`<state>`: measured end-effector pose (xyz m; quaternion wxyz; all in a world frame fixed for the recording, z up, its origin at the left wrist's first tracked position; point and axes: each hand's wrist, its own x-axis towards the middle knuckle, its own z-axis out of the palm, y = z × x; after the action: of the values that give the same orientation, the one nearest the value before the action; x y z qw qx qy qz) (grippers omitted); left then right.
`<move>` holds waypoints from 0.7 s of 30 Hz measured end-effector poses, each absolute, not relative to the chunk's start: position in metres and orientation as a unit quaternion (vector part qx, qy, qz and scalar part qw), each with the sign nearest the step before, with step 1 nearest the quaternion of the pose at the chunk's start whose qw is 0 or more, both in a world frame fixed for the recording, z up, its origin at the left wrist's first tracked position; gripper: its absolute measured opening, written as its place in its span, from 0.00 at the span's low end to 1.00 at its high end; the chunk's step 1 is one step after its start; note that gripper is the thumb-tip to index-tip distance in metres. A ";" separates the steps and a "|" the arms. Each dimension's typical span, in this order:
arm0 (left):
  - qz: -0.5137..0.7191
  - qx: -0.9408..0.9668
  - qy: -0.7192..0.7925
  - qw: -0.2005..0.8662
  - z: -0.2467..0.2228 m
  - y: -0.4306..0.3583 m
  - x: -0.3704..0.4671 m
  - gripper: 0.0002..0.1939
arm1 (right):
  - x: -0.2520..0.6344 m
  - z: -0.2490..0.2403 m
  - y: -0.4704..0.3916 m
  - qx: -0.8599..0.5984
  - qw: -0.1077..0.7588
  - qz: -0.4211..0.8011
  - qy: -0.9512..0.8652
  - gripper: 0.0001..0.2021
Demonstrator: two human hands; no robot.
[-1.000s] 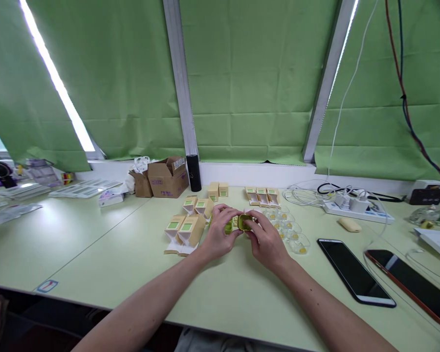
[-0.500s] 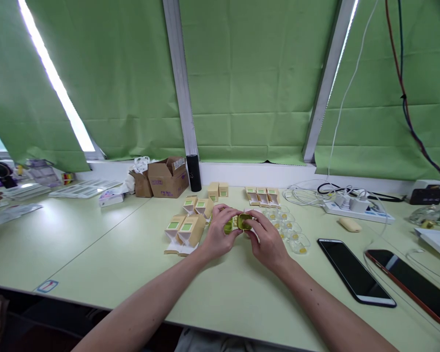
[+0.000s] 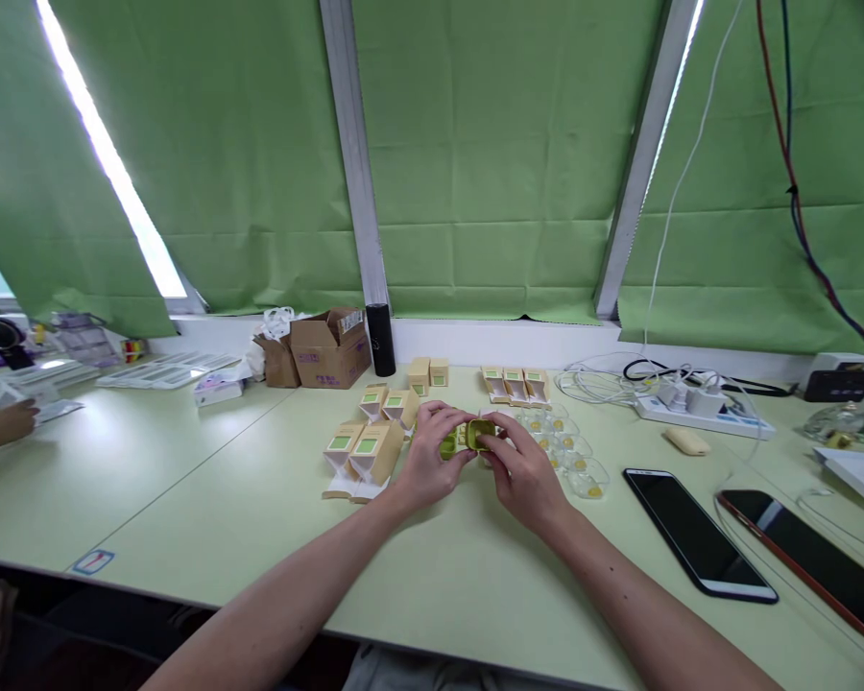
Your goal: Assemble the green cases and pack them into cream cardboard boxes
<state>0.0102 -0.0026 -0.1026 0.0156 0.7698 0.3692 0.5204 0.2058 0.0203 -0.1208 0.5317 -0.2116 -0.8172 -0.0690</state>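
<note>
Between both hands is a small olive-green case [image 3: 481,434], its two halves spread apart, with pale yellow bits in the middle. My left hand [image 3: 433,461] is closed on its left half, and my right hand [image 3: 524,470] grips the right half with fingertips at its inside. Several tan boxes with green labels and raised flaps [image 3: 376,453] stand just left of my left hand. Clear plastic cups with yellow pieces inside [image 3: 588,477] lie in rows to the right of my right hand.
Small tan boxes [image 3: 516,387] stand at the back, near a cardboard box [image 3: 329,350] and a black cylinder [image 3: 380,340]. Two phones [image 3: 700,534], a power strip [image 3: 706,416] and cables are at the right. Another person's hand [image 3: 7,422] is at the far left.
At the far left, the other person's hand has come further into view, holding something clear. My own hands and the green case look almost unchanged.
</note>
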 end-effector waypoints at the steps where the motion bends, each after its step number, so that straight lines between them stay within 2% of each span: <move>1: 0.521 0.769 0.369 0.014 -0.103 -0.003 0.010 0.21 | 0.206 -0.120 0.020 -0.212 0.528 -0.070 -0.819 0.15; 8: 0.519 0.771 0.370 0.011 -0.104 -0.002 0.009 0.21 | 0.205 -0.122 0.020 -0.226 0.520 -0.038 -0.823 0.14; 21: 0.515 0.776 0.364 0.006 -0.103 -0.006 0.008 0.21 | 0.201 -0.128 0.020 -0.284 0.556 0.151 -0.766 0.13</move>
<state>0.0082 -0.0061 -0.1029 0.0059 0.7760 0.3639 0.5151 0.2015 0.0197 -0.1277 0.5564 -0.2844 -0.7660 0.1512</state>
